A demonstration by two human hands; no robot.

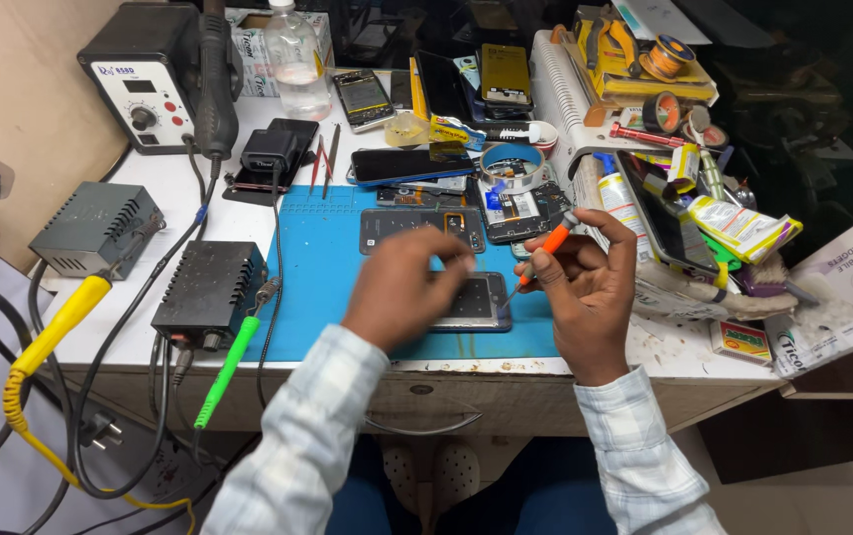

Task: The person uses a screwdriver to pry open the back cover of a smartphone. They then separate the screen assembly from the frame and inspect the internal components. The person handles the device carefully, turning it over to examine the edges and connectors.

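Blue mat (317,267) under everything that matters here: a phone (476,302) lies flat on it near the front edge of the table (684,352), back or face up I cannot tell, partly hidden by my left hand (401,287). I judge the phone light and stiff but fragile, with thin glass and small parts that would crack or slip under a hard press. Its smooth faces look slippery, so the safe hold is along the long side edges, pinning it down to the mat rather than squeezing it.

My left hand arches over the phone's left half, knuckles up, fingers curled down so the tips seem to touch the phone's upper edge; it steadies more than grips, and I cannot see the fingertips themselves.

My right hand (585,287) is closed in a pen-style pinch around an orange-handled screwdriver (543,250), thumb and first fingers on the shaft, wrist bent inward. The handle slants up and away to the right, the thin metal tip angled down toward the phone's right edge. Whether the tip touches is too fine to tell.

Another opened phone (422,228) lies just behind on the mat, with a circuit board (523,210) beside it.
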